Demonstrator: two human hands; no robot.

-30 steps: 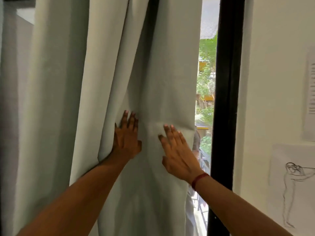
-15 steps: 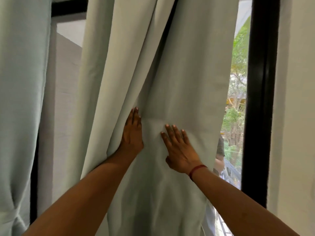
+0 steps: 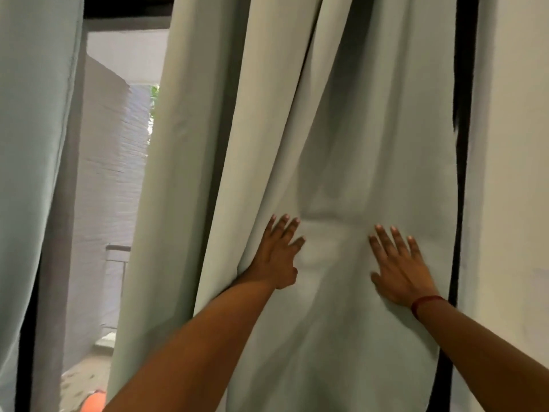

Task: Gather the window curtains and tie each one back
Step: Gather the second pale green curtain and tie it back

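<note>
Hands now wider apart than half second back: right hand (image 3: 401,269) slid out toward 4 o'clock, left hand (image 3: 276,254) sits just below centre, 6 o'clock. Both flat on curtain (image 3: 371,129), fingers straight and spread, gripping nothing. Panel hangs centre to 3 o'clock, its edge now reaching black window frame (image 3: 465,69), so outdoor gap there is covered. Cloth looks spread, not bunched — gathering likely not yet begun, no tie-back seen. Second curtain (image 3: 35,144) at 9 o'clock.
</note>
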